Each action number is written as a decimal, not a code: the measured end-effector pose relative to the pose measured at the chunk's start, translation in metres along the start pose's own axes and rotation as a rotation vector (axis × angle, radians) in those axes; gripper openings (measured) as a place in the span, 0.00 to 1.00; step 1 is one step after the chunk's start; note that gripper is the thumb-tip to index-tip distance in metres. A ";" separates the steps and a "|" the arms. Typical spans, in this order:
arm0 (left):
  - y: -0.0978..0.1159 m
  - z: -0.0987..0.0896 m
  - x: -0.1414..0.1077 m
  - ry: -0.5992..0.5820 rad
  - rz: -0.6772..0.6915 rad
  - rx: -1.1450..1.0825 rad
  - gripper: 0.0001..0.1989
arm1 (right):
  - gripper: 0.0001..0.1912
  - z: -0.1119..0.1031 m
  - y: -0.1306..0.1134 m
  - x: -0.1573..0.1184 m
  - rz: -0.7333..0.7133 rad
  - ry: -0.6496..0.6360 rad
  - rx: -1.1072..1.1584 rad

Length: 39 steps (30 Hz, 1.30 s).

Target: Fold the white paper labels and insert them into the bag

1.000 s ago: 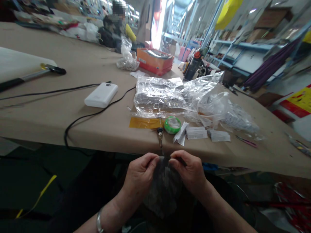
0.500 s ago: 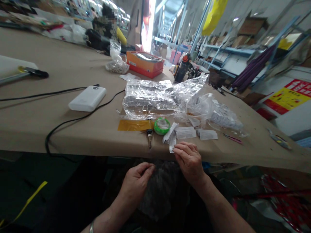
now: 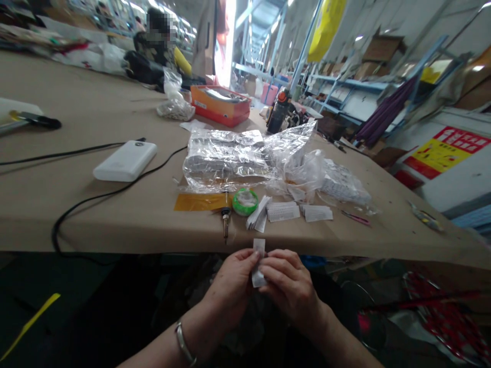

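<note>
White strip between my two hands, lower centre of the frame.
My left hand pinches the strip, thumb across its face; the fingers of my right hand are bent against its lower right edge, though whether they grip it I cannot tell. One strip is in hand, lengthwise up the frame; others lie on the table at centre right: a fanned pile, a middle pile and a right pile, none touched by me. No finished piece is distinguishable. Just left of the fanned pile are a green tub and a slim tool.
</note>
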<state>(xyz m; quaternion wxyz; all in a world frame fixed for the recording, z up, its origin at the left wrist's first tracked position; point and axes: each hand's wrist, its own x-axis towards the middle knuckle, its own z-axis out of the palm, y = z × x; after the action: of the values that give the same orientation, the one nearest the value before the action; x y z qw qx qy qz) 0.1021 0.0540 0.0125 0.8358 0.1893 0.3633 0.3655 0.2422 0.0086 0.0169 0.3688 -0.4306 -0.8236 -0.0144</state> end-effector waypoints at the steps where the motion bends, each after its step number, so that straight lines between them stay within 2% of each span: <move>1: 0.000 0.001 -0.001 0.025 -0.011 0.034 0.04 | 0.13 -0.002 0.008 0.003 0.046 -0.002 -0.031; 5: 0.001 0.001 -0.007 0.112 -0.067 0.181 0.04 | 0.25 -0.004 0.044 0.015 0.270 -0.047 -0.320; 8: 0.000 -0.002 -0.008 0.118 -0.066 0.223 0.04 | 0.28 0.000 0.058 0.017 0.316 -0.167 -0.472; 11: -0.001 -0.004 -0.007 0.128 -0.069 0.233 0.05 | 0.20 0.002 0.061 0.009 0.273 -0.151 -0.477; 15: 0.002 0.000 -0.009 0.167 -0.116 0.227 0.04 | 0.08 -0.003 0.063 -0.003 0.208 0.035 -0.318; 18: 0.004 0.004 -0.011 0.161 -0.167 0.201 0.04 | 0.06 -0.005 0.056 -0.008 0.222 0.161 -0.134; 20: 0.005 0.005 -0.012 0.120 -0.184 0.166 0.05 | 0.06 -0.003 0.043 -0.011 0.184 0.182 -0.017; 24: 0.002 0.001 -0.009 -0.008 -0.113 0.033 0.04 | 0.06 0.006 0.014 -0.017 -0.035 0.024 0.058; 26: -0.002 -0.003 -0.008 -0.012 -0.086 -0.021 0.03 | 0.06 0.010 0.005 -0.019 -0.090 -0.017 0.029; 31: -0.006 -0.007 -0.007 -0.004 -0.070 -0.053 0.03 | 0.07 0.012 0.000 -0.020 -0.131 -0.046 0.004; 39: -0.003 -0.002 -0.011 -0.012 -0.066 -0.063 0.03 | 0.07 0.010 -0.004 -0.018 -0.145 -0.087 -0.021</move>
<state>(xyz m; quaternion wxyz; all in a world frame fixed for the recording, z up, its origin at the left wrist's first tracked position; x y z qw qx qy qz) 0.0972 0.0444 0.0148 0.8553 0.1529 0.3525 0.3477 0.2393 -0.0034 -0.0008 0.3259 -0.3740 -0.8677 -0.0310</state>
